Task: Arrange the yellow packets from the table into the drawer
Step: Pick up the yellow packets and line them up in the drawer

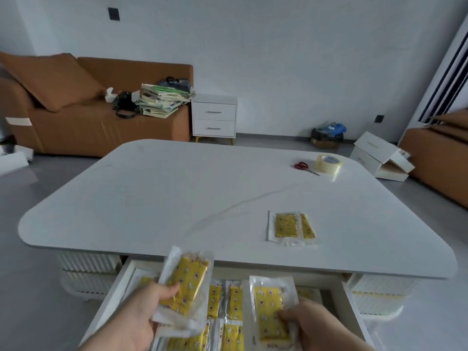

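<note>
My left hand (138, 317) grips a small stack of yellow packets (188, 282) in clear wrappers, held tilted above the open drawer (114, 297). My right hand (319, 323) holds another yellow packet (268, 305) by its lower edge over the drawer's right half. Several yellow packets (229, 317) lie flat inside the drawer beneath both hands. On the white table (177, 198), near its front right, rest a few more yellow packets (291, 226).
Red-handled scissors (305, 167) and a roll of clear tape (328, 163) sit at the table's far right. A brown sofa (88, 115) with stacked books, a white nightstand (214, 119) and open cardboard boxes (382, 158) stand beyond the table.
</note>
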